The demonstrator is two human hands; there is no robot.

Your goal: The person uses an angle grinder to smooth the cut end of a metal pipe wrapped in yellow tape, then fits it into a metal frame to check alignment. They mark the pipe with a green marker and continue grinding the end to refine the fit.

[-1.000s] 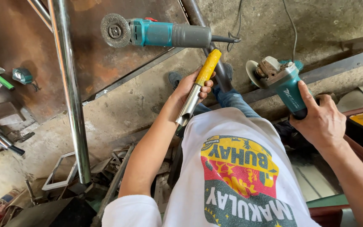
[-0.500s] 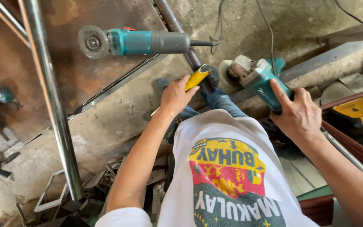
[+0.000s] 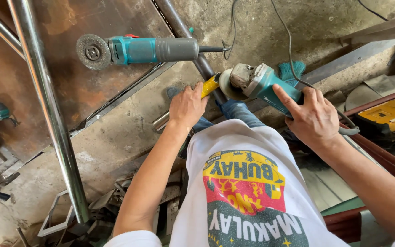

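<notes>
While bare concrete floor [image 3: 129, 132] is lying open at 9 o'clock, the left hand [image 3: 187, 106] is gripping a yellow-handled tool [image 3: 209, 85] and the right hand [image 3: 314, 120] is clasping a teal grinder [image 3: 261, 82], its disc touching the tool.

Just one view here, a head cam looking pretty much straight down the wearer's own chest and white printed shirt [image 3: 248, 192] to the concrete floor [image 3: 115, 137]. It's close in: both forearms run up from the bottom edge, and the hands sit around mid-frame. The far side of the scene is at the top. No second view to overlap with.
</notes>
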